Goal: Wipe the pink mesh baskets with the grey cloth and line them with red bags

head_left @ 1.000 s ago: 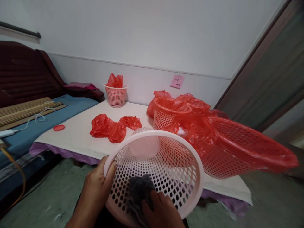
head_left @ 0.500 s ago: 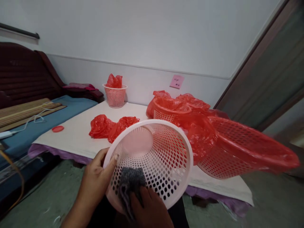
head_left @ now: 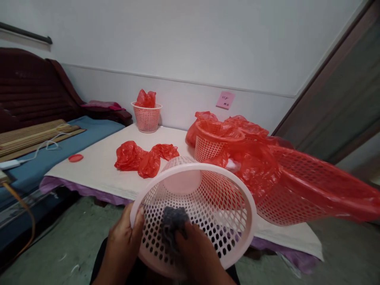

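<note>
A pale pink plastic basket (head_left: pixel 251 221) with a perforated wall lies tilted on its side, its mouth facing me. My left hand (head_left: pixel 123 237) grips its rim on the left, thumb inside and fingers around the outside. Inside the basket, my right hand (head_left: pixel 197 247) is closed on a dark grey cloth (head_left: pixel 175 219), which rests against the lower inner wall. The right fingertips are partly hidden by the cloth and blurred.
A white-covered table (head_left: pixel 97 174) bears crumpled red plastic bags (head_left: pixel 130 156), a small pink basket (head_left: pixel 147 118) and a red lid (head_left: pixel 75 158). Bag-covered baskets (head_left: pixel 292 194) crowd the right. A pink note (head_left: pixel 225 100) is on the wall. Left stands a blue-covered bed (head_left: pixel 97 132).
The basket has tipped lower and shifted slightly right, with my left hand still on its rim. My right hand and the cloth have moved a little right along the inner wall.
</note>
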`<state>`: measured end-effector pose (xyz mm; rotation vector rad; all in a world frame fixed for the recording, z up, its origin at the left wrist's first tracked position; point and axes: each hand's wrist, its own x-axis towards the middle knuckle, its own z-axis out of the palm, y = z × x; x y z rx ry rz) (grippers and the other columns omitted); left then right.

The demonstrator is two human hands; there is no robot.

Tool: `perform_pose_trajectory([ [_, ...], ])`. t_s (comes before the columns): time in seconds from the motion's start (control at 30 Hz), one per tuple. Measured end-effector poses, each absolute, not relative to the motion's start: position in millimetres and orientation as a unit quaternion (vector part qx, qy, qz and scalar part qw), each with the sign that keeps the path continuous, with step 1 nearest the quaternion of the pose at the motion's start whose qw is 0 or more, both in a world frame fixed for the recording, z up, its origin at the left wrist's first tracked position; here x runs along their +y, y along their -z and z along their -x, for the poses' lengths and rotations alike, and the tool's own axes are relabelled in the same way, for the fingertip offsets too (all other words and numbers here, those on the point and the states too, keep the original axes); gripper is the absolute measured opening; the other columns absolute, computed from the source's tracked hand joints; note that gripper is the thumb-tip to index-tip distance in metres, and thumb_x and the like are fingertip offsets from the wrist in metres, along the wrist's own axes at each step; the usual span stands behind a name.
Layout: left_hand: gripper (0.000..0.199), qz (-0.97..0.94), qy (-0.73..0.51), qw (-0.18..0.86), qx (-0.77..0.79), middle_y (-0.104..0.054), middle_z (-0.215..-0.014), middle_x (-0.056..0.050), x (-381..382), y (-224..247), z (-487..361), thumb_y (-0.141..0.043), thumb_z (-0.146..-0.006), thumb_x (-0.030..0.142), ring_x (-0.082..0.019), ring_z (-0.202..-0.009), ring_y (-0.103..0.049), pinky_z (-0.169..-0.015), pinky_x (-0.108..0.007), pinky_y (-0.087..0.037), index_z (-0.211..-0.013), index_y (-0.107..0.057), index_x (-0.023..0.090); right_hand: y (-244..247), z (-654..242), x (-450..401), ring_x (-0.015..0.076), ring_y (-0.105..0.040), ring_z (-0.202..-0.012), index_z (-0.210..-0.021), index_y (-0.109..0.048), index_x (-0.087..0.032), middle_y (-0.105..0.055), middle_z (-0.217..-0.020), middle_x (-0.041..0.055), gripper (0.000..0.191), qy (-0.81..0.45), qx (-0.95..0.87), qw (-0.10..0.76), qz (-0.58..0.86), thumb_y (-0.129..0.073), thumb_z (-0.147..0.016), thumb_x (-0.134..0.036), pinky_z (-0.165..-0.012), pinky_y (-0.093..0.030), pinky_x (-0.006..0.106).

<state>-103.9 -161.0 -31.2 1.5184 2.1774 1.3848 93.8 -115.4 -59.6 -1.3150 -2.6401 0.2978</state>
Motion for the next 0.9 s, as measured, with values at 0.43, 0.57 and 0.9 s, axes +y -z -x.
perform_pose_trajectory([
  [0.43, 0.025, -0.604, -0.427, -0.027, 0.672, -0.072, -0.085, 0.000, -166.3, 19.5, 88.4, -0.041, -0.092, 0.036, -0.015, -0.071, -0.070, -0.065, -0.021, -0.053, -0.108, -0.056, 0.024, 71.2, -83.4, -115.5, 0.0310, -0.062, -0.097, -0.109, -0.065, -0.020, -0.063, -0.111, 0.0170, 0.034, -0.059, -0.880, 0.025, 0.470, -0.050, -0.079, -0.011, -0.079, -0.051, 0.041],
  [0.57, 0.026, -0.609, -0.425, 0.005, 0.669, -0.074, -0.090, 0.001, -170.3, 13.6, 85.1, -0.043, -0.092, 0.037, -0.015, -0.074, -0.071, -0.064, -0.020, -0.054, -0.111, -0.057, 0.025, 55.6, -95.8, -68.9, 0.0319, -0.061, -0.094, -0.095, -0.068, -0.011, -0.063, -0.104, 0.0221, 0.028, 0.006, -0.835, 0.027, 0.550, -0.045, -0.080, -0.005, -0.077, -0.048, 0.042],
  [0.9, 0.025, -0.637, -0.416, -0.023, 0.648, -0.075, -0.085, 0.003, -174.0, 13.4, 76.0, -0.045, -0.091, 0.035, -0.012, -0.069, -0.072, -0.057, -0.014, -0.053, -0.113, -0.054, 0.027, 58.3, -74.8, -26.2, 0.0320, -0.043, -0.124, -0.123, -0.053, -0.014, -0.051, -0.131, 0.0169, 0.040, -0.139, -0.782, 0.181, 0.579, -0.053, -0.090, -0.036, -0.101, -0.035, 0.047],
])
